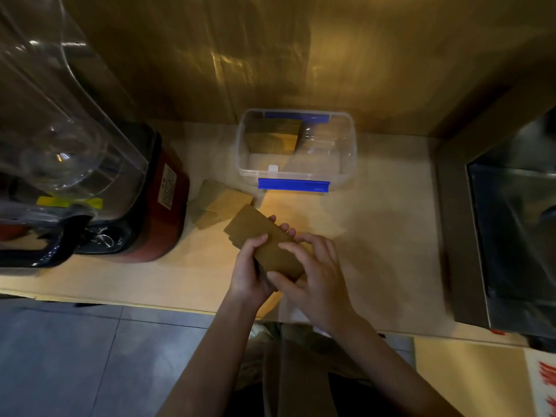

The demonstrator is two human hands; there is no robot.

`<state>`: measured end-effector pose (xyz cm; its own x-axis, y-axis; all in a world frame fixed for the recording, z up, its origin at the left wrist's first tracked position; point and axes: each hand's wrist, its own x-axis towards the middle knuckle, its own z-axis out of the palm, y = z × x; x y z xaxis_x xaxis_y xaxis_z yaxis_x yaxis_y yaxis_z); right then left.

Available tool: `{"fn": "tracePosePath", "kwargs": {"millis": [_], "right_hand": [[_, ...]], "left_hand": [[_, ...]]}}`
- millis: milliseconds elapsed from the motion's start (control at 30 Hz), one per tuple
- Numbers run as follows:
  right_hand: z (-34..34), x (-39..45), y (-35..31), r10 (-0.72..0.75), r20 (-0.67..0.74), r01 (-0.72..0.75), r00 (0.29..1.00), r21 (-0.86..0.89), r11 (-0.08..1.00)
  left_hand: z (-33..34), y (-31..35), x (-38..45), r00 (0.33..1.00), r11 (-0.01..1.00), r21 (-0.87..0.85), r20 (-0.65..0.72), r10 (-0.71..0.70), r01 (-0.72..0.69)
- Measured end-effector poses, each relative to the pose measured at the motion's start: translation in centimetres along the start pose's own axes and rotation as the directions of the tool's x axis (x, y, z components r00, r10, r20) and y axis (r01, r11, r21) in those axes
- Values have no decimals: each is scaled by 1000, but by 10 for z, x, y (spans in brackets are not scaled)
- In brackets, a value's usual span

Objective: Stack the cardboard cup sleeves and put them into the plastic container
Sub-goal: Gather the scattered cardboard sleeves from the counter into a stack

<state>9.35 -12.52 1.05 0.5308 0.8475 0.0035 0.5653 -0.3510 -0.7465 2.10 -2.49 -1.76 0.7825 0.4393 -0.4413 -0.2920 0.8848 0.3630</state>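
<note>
A stack of flat brown cardboard cup sleeves (pixel 258 236) is held above the wooden counter (pixel 376 236), tilted from upper left to lower right. My left hand (pixel 249 272) grips its near left edge, with fingertips showing past the far edge. My right hand (pixel 316 275) clasps its lower right end. More loose sleeves (pixel 219 206) lie in a pile on the counter, just left of the held stack. The clear plastic container (pixel 346 164) with blue clips stands behind, and a block of sleeves (pixel 272 139) stands in its back left corner.
A blender with a red base (pixel 162 206) and a clear hood (pixel 60 115) fills the left side of the counter. A dark steel appliance (pixel 511 236) stands at the right. A brown wall rises right behind the container. Grey floor tiles lie below the counter's front edge.
</note>
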Motion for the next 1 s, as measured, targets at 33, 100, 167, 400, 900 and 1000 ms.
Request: {"fn": "tracePosePath", "kwargs": {"millis": [33, 100, 167, 400, 900, 1000], "right_hand": [[-3, -1, 1, 58, 11, -59, 998, 106, 993], [-11, -2, 1, 262, 4, -244, 965, 377, 894], [-17, -4, 6, 490, 131, -442, 862, 667, 600], [-17, -1, 23, 306, 614, -661, 728, 746, 75], [-22, 24, 73, 450, 264, -522, 853, 414, 746], [-7, 25, 81, 431, 157, -458, 889, 326, 827]], "left_hand": [[1, 1, -1, 1000, 1000, 1, 12, 4, -4], [2, 2, -2, 999, 999, 28, 33, 27, -28], [6, 2, -3, 998, 996, 72, 35, 47, -50], [18, -6, -4, 998, 959, 278, 19, 54, -57], [-39, 11, 18, 985, 205, 978, 5, 172, -40], [-49, -3, 24, 957, 115, 992, 8, 291, -43]]}}
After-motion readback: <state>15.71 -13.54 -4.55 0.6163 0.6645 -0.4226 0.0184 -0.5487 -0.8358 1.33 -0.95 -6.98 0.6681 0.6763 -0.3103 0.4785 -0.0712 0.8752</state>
